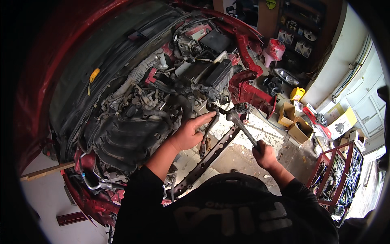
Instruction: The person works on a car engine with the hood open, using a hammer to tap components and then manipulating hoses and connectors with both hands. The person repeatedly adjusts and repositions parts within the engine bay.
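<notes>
Handle end of dark tool [244, 131] hidden in right hand [266, 156]; pieces [338, 167] in red rack [326, 201] too small to tell

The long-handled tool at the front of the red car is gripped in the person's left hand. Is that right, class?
Not quite: the head view shows the right hand, not the left hand, gripping the long-handled tool at the front of the red car.

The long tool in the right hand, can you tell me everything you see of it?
The long tool looks like dark grey metal: a straight shaft with a thicker, rounded head. The right hand is closed around its near end, hiding part of it. It slants up and left, its head near dark parts at the front of the red car; I can't tell if they touch.
</notes>
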Available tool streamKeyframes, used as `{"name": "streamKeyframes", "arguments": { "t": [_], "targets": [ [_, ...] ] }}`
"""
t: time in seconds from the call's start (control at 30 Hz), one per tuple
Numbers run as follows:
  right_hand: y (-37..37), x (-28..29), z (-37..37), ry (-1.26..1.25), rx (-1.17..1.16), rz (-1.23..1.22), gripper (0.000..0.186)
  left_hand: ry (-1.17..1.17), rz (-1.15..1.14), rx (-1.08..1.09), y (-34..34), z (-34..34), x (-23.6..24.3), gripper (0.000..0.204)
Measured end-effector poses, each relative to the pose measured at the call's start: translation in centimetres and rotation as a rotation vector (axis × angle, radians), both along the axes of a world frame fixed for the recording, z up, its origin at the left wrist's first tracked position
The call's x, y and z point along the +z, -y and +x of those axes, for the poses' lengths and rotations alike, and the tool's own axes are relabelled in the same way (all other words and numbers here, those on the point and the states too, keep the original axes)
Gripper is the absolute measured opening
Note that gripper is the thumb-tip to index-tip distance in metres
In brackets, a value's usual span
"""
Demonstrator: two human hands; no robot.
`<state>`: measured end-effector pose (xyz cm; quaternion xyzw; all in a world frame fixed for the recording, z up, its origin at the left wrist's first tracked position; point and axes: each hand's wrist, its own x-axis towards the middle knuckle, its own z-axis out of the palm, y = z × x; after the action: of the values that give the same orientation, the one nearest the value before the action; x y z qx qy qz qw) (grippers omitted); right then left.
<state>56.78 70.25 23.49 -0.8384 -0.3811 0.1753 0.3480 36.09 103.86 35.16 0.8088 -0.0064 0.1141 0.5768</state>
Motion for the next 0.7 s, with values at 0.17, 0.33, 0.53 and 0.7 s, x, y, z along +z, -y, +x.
{"name": "streamKeyframes", "arguments": {
  "t": [0.17,0.33,0.53,0.7],
  "targets": [
    [-0.9,4.1,0.7,-0.019,0.108,0.039,0.027,0.209,0.825,0.163,-0.3,4.0,0.6,0.090],
    [-1.1,5.9,-0.2,0.046,0.174,0.011,0.026,0.351,0.721,0.216,-1.5,8.1,0.6,0.109],
    [-1.0,7.0,1.3,0.142,0.191,-0.029,0.025,0.021,0.873,0.102,-3.8,10.2,2.0,0.100],
    [0.1,7.2,1.4,0.130,0.149,0.077,0.026,0.044,0.652,0.223,-4.8,11.9,4.9,0.045]
  ]
}}
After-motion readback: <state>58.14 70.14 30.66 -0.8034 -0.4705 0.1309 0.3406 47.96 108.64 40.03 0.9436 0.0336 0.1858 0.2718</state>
